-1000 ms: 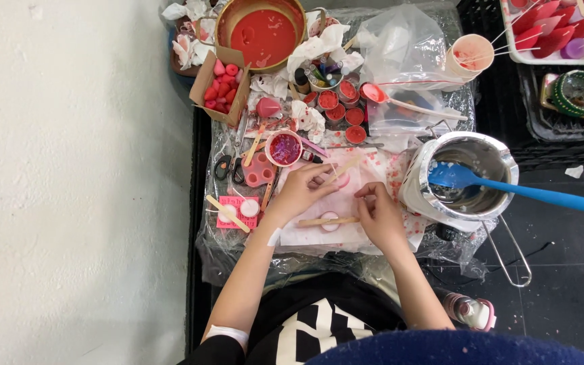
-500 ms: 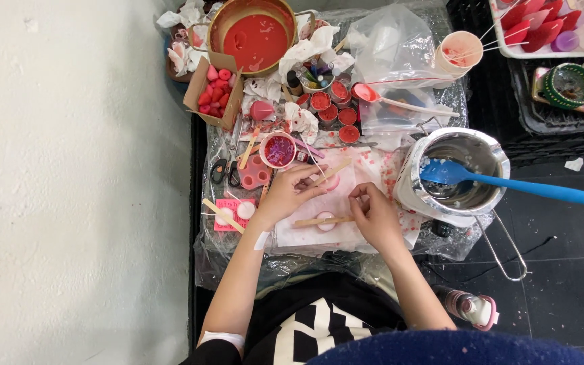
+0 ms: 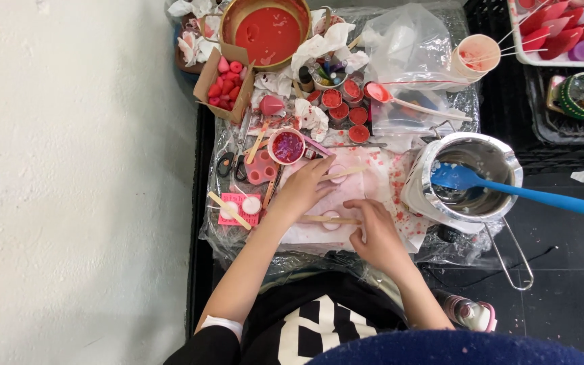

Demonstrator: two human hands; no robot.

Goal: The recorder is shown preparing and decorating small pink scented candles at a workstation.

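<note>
A person in a black top with white lettering leans over a cluttered surface (image 3: 238, 236) wrapped in clear plastic, both hands at work on a pink-stained paper sheet (image 3: 366, 196). Nearest the camera, the right hand (image 3: 376, 233) lies flat and mostly open, its fingertips pressing on a wooden stick (image 3: 326, 219) laid across a small round pink mould (image 3: 331, 221). Just beyond, the left hand (image 3: 302, 191) is loosely curled, fingers reaching to a second stick (image 3: 346, 173) resting across another small round mould (image 3: 338, 174); it touches rather than grips.

Doing this well seems to call for a light, even press, keeping each stick centred and level across its mould so nothing tips or shifts.

To the right stands a metal pot (image 3: 471, 177) with a blue spatula (image 3: 508, 189) resting inside it, handle pointing away to the right. To the left lie scissors (image 3: 228, 162) and a pink square mould (image 3: 236, 209). A small cup of red and purple bits (image 3: 287, 147) sits just past the left hand. Farther back are a row of small red-filled cups (image 3: 346, 101), a cardboard box of pink pieces (image 3: 224, 80) and a large bowl of red liquid (image 3: 268, 30).
</note>
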